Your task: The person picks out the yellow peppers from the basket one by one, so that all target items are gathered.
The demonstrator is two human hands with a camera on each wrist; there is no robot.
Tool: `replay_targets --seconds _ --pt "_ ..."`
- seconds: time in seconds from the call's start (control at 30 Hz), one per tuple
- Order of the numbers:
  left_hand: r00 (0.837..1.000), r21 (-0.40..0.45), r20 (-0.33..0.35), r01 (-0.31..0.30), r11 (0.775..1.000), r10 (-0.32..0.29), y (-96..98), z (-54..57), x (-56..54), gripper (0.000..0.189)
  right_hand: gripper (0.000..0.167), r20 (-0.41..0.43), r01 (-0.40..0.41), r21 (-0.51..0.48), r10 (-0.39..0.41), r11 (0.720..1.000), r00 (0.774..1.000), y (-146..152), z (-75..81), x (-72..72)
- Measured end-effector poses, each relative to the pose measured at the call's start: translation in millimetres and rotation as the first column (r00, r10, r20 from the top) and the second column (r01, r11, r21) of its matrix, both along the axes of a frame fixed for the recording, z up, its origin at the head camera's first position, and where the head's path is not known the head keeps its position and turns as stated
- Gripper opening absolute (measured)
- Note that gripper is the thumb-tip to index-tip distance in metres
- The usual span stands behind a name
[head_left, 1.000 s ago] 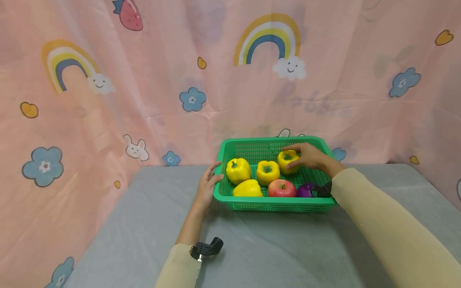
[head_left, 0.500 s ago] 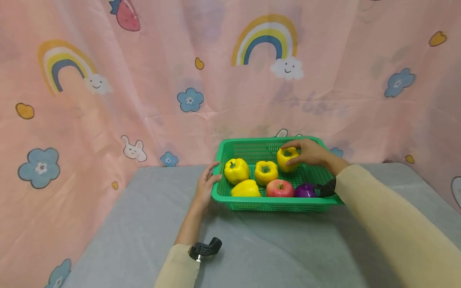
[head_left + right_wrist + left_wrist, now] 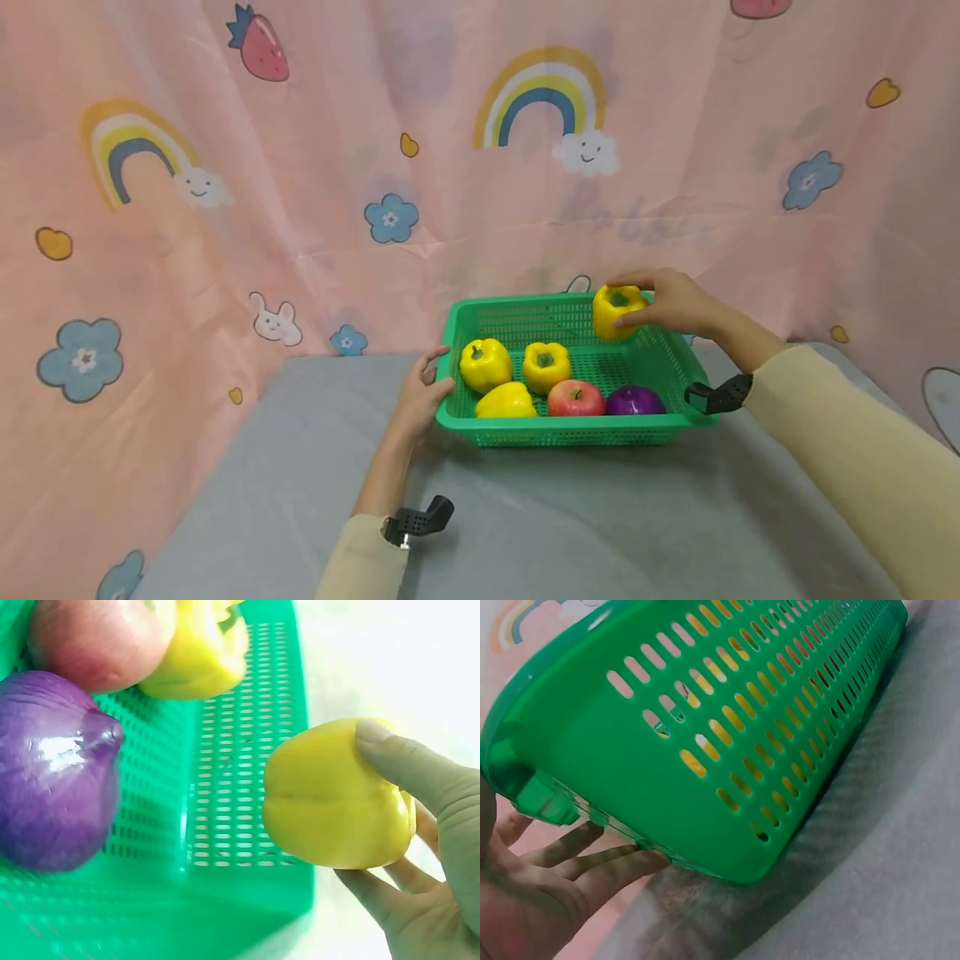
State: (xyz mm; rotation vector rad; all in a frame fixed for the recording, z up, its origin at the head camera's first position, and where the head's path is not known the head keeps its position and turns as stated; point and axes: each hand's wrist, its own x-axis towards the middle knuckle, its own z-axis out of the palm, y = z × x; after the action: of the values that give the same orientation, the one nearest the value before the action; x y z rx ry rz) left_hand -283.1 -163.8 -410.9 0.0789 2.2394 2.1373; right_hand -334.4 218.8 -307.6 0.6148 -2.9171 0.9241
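My right hand (image 3: pixel 684 307) pinches a yellow bell pepper (image 3: pixel 609 318) between thumb and fingers, raised at the back right rim of the green basket (image 3: pixel 570 422). In the right wrist view this yellow pepper (image 3: pixel 322 802) shows its smooth underside, with the thumb on one side and fingers on the other. Against the basket's left end lies my left hand (image 3: pixel 417 398); the left wrist view shows its fingers (image 3: pixel 622 874) stretched out and touching the outer wall below the rim. Inside the basket sit more yellow peppers (image 3: pixel 486 367), a red apple (image 3: pixel 576 399) and a purple onion (image 3: pixel 636 402).
The basket stands on a grey-covered table (image 3: pixel 540 517), close to a pink patterned curtain (image 3: pixel 322 167) behind it. Black camera straps are on both wrists. The basket's right part holds bare mesh floor (image 3: pixel 603 362).
My right hand has lifted the yellow pepper from the basket floor, up and to the right toward the back rim. The onion now shows fully. My left hand stays at the basket's left end.
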Motion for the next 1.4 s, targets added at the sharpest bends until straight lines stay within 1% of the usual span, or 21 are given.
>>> replay_targets --seconds 0.13,0.23,0.37,0.47,0.57,0.63,0.67,0.7,0.8,0.9,1.1,1.27,1.4 --pt "0.999 -0.013 -0.027 -0.032 0.999 0.031 -0.2 0.7 -1.0 0.065 0.067 -0.001 0.032 -0.010 -0.032 0.999 0.999 12.9 7.5 7.9" --pt "0.999 -0.023 -0.039 -0.035 0.999 0.034 -0.5 1.0 -2.2 0.064 0.068 -0.003 0.064 -0.020 -0.065 0.998 0.998 25.1 9.0 13.4" --pt "1.000 -0.063 -0.024 -0.006 0.998 0.004 -1.8 2.6 -1.5 0.066 0.071 0.006 0.096 -0.048 -0.096 0.994 0.995 41.3 9.6 20.5" --pt "1.000 -0.145 -0.018 0.016 0.989 -0.019 -3.9 4.0 -0.3 0.068 0.072 0.015 0.107 -0.063 -0.107 0.992 0.994 51.5 8.7 24.4" --pt "0.999 -0.177 0.007 0.048 0.983 -0.048 -4.2 4.3 0.0 0.071 0.074 0.029 0.130 -0.068 -0.129 0.989 0.991 60.1 7.5 28.3" --pt "0.999 -0.174 0.015 0.049 0.984 -0.047 -3.0 3.9 -0.1 0.071 0.075 0.036 0.156 -0.068 -0.154 0.985 0.987 64.9 7.2 31.1" --pt "0.999 -0.155 0.018 0.048 0.987 -0.046 -2.3 3.5 -0.5 0.072 0.076 0.038 0.170 -0.068 -0.167 0.983 0.985 66.9 7.0 32.4" --pt "0.999 -0.136 0.016 0.041 0.990 -0.039 -1.7 3.2 -0.9 0.072 0.077 0.041 0.183 -0.071 -0.180 0.981 0.983 68.9 6.7 33.6" --pt "1.000 -0.117 -0.002 0.005 0.993 -0.005 -1.1 2.9 -1.5 0.071 0.078 0.045 0.218 -0.090 -0.215 0.972 0.976 72.2 5.2 37.2" --pt "1.000 -0.112 -0.006 -0.008 0.994 0.008 -2.1 3.1 -1.1 0.070 0.079 0.036 0.238 -0.099 -0.235 0.966 0.971 73.8 0.2 41.5" --pt "1.000 -0.125 -0.002 -0.011 0.992 0.011 -3.0 2.9 -1.1 0.072 0.075 -0.039 0.257 -0.122 -0.264 0.959 0.964 81.1 -17.2 50.0" --pt "1.000 -0.125 -0.004 -0.025 0.992 0.024 -3.8 2.7 -2.3 0.071 0.074 -0.092 0.298 -0.180 -0.318 0.937 0.944 87.4 -33.3 54.9" --pt "1.000 -0.120 -0.009 -0.013 0.993 0.012 -2.7 3.2 -3.2 0.071 0.072 -0.124 0.338 -0.211 -0.368 0.917 0.922 93.9 -44.9 59.2"
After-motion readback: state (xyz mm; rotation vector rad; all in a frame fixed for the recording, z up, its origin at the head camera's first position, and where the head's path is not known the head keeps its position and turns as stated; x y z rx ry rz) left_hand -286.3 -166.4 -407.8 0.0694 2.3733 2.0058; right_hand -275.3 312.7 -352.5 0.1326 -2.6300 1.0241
